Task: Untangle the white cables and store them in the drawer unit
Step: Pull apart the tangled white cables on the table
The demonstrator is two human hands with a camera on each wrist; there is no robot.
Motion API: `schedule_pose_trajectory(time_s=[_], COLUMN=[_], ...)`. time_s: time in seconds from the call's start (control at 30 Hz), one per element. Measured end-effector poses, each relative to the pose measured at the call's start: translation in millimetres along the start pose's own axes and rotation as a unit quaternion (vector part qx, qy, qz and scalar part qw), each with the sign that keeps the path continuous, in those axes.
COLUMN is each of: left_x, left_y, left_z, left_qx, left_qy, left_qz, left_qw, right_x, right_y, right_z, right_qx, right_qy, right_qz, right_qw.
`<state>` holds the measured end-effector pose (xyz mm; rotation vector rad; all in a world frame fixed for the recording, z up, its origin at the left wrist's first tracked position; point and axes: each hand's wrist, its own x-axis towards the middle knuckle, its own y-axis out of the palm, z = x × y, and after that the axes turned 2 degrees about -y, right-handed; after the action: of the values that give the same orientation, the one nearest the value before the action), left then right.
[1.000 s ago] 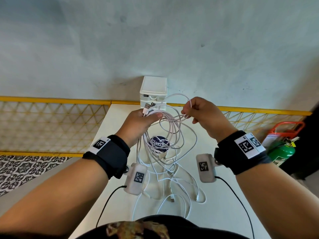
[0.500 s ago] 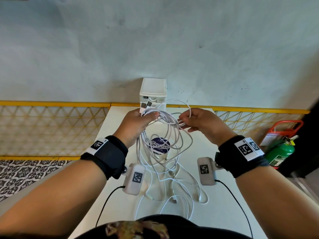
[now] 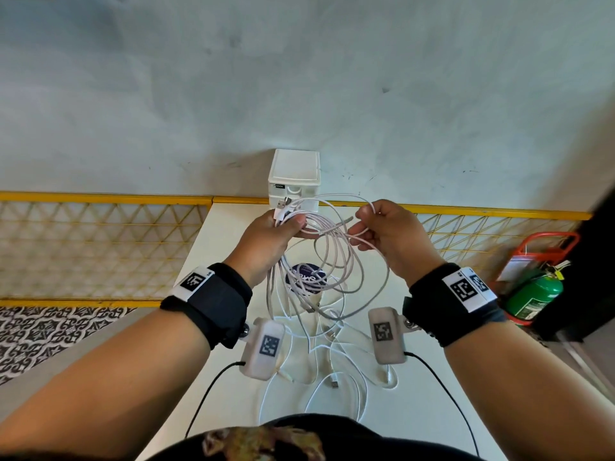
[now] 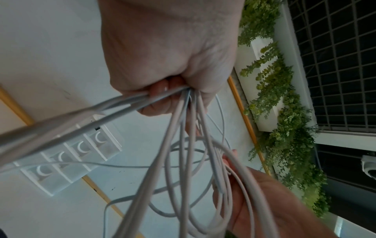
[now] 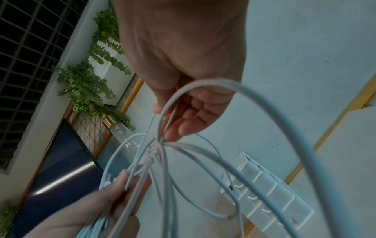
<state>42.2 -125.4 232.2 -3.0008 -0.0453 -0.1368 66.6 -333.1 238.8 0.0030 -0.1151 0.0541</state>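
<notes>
While the white cables (image 3: 327, 261) are held above the bench (image 3: 219, 331) in front of the drawer unit (image 3: 294, 176), the step in hand appears to be untangling, not storage. The left hand (image 3: 271, 239) has its fingers (image 4: 162, 85) clenched round a bundle of strands, with connector ends projecting above the fist toward the drawer unit. The right hand (image 3: 387, 232) pinches one loop of the same bundle and holds it clear of the left hand. Slack loops hang below both hands, and further cable lies on the bench, on the side away from the drawer unit. All drawers visible in the wrist views appear closed. The next move probably calls for drawing the pinched loop free without tightening the crossings beneath. One drawer must then be opened, which requires a free hand.
</notes>
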Motion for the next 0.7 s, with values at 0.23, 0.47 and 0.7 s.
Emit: schedule_pose_trajectory(time_s=[0.23,0.47,0.7], left_x=[-3.3,12.8,3.0], left_y=[9.9,-17.1,-9.6], left_z=[-6.5,-2.2,4.8], left_qx=[0.006,-0.002,0.05], left_qy=[0.013,0.013,0.039], left_qz=[0.015,-0.052,-0.055], left_qw=[1.0,0.999,0.996], right_x=[-3.3,-9.8,-20.1], right_y=[-2.5,-24.9,-35.4], right_z=[-2.2,-7.9,2.8], right_qx=[-0.148,-0.235,0.129], right_qy=[-0.048,-0.011,0.021], right_qz=[-0.02,-0.019,0.099], right_qw=[0.988,0.972,0.986])
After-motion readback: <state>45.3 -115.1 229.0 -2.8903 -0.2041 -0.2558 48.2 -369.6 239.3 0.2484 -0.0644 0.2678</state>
